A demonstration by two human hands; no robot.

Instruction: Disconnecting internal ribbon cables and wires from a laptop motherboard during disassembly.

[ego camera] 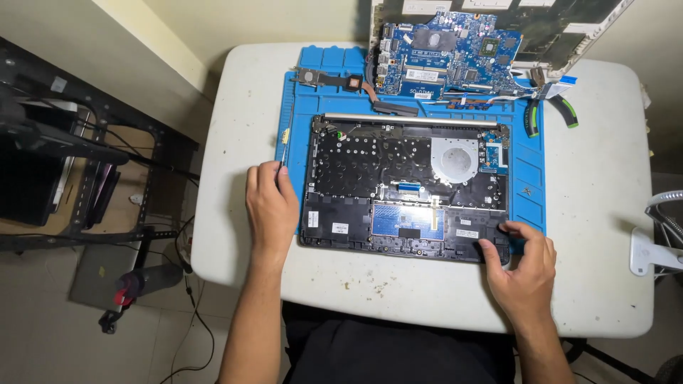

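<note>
While the left hand [270, 206] pinches a screwdriver [287, 139] at nine o'clock, the right hand [523, 259] grips the laptop base [405, 188] at its four o'clock corner.

The table [235, 128] is off-white, flecked with small brown stains. On it lies a bright blue mat [530, 206] under a black laptop base [341, 178] — its fan [455, 159] pale silver-grey, its touchpad board [407, 222] blue, with white labels. The motherboard [441, 57] is blue with dark chips — beside it a copper-toned heat pipe [370, 91]. The pliers [551, 114] have green-and-black handles. The floor [43, 327] is grey tile.
</note>
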